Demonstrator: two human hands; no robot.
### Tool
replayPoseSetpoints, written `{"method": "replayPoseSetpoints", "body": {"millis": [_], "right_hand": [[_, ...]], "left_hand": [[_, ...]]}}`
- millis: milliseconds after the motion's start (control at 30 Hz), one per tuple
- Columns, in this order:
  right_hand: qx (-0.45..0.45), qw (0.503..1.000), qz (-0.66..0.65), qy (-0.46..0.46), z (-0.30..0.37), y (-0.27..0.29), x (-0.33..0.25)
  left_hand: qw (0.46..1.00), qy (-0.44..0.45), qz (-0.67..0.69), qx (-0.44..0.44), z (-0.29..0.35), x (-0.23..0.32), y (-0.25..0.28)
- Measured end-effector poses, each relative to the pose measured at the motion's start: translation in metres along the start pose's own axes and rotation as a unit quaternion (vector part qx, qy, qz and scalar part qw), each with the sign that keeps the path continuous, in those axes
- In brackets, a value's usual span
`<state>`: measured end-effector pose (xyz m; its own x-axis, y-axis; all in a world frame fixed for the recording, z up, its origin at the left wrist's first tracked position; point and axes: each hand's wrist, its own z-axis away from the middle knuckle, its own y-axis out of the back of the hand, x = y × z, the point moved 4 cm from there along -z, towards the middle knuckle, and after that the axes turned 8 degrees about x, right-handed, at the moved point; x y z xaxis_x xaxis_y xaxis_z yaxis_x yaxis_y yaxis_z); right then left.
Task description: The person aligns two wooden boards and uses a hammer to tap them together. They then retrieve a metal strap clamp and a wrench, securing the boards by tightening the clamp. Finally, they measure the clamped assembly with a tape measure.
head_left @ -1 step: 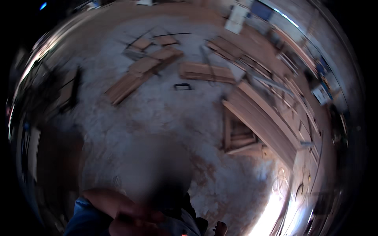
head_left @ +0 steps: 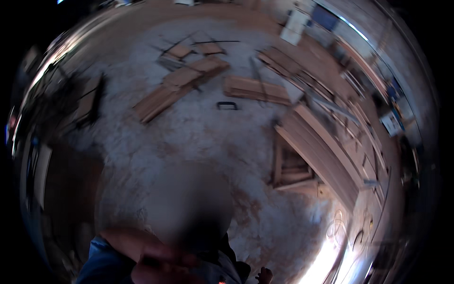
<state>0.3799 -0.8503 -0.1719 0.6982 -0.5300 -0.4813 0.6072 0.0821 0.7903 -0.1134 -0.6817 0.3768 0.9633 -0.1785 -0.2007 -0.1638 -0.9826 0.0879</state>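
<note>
My left forearm comes out of a blue sleeve [head_left: 100,262] at the lower edge and bends across toward the middle. My left hand [head_left: 172,255] is close to my body, dark and smeared, so its fingers and anything in them cannot be made out. Just below it shows another patch of skin [head_left: 146,273], perhaps my right hand; its fingers are hidden too. A blurred grey round patch [head_left: 189,201] covers the view right above the hands. To the right, dark clothing and what looks like a bare foot [head_left: 264,274] show.
Long wooden boards [head_left: 326,158] lean across a wooden frame [head_left: 293,165] at right. Farther off lie stacked planks [head_left: 179,85], a board piece [head_left: 255,90] and a dark C-shaped clamp [head_left: 227,105] on the stained floor. A looped cable [head_left: 338,225] lies beside bright light at lower right.
The floor, boards and clamp have shifted slightly to the right in the view, as my head turns left. My arm and hand keep their place against my body.
</note>
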Motion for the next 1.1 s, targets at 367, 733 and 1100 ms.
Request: {"method": "replayPoseSetpoints", "body": {"millis": [367,733,1100], "right_hand": [[-0.131,0.974,-0.115,-0.148,-0.202,-0.028,-0.194],[-0.162,0.984,-0.059,-0.032,-0.205,-0.134,-0.51],[-0.308,0.944,0.093,0.075,-0.109,-0.282,-0.731]], "left_hand": [[0.82,-0.081,-0.499,-0.267,0.044,-0.05,-0.005],[0.378,0.854,0.156,0.322,0.313,-0.311,0.08],[0.42,0.827,0.035,0.371,0.333,-0.466,0.158]]}}
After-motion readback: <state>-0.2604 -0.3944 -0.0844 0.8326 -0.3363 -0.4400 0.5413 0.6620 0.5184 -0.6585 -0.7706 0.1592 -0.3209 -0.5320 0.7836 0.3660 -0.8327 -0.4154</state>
